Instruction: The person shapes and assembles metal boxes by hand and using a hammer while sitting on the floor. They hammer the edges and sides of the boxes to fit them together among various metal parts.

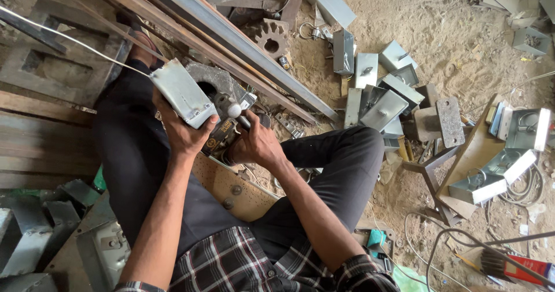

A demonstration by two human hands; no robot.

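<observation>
Left hand [184,131] is gripping a grey sheet-metal box [182,93] at upper-centre-left of the frame, fingers wrapping its lower edge, thumb pressing on the near face. Box is sitting tilted, one corner pointing toward upper left. Right hand [254,144] is clamping around the body of a black-and-yellow power tool [221,136], just right of the box; looks like a grinder, but the working end is hiding behind the box and hand, so can't tell for sure. Tool's rounded metal head [233,109] is touching or nearly touching the box's right side. Both hands are sitting close together, each closed on its own item.

Person is sitting on the dirt floor [428,20], dark trousers, plaid shirt at the bottom edge. Long steel angle bars [231,38] are running diagonally from top left toward centre, just behind the box. Rusty gear wheel [270,36] is lying above the bars at top centre. Pile of similar grey metal boxes [381,95] is lying right of centre, well apart from the hands, more of them at far right [497,176] resting on a brown board. Coiled cable [523,191] is lying near those. Steel brackets [34,228] are stacking at lower left. Thin wire [69,38] is crossing the upper left, ending at the box.
</observation>
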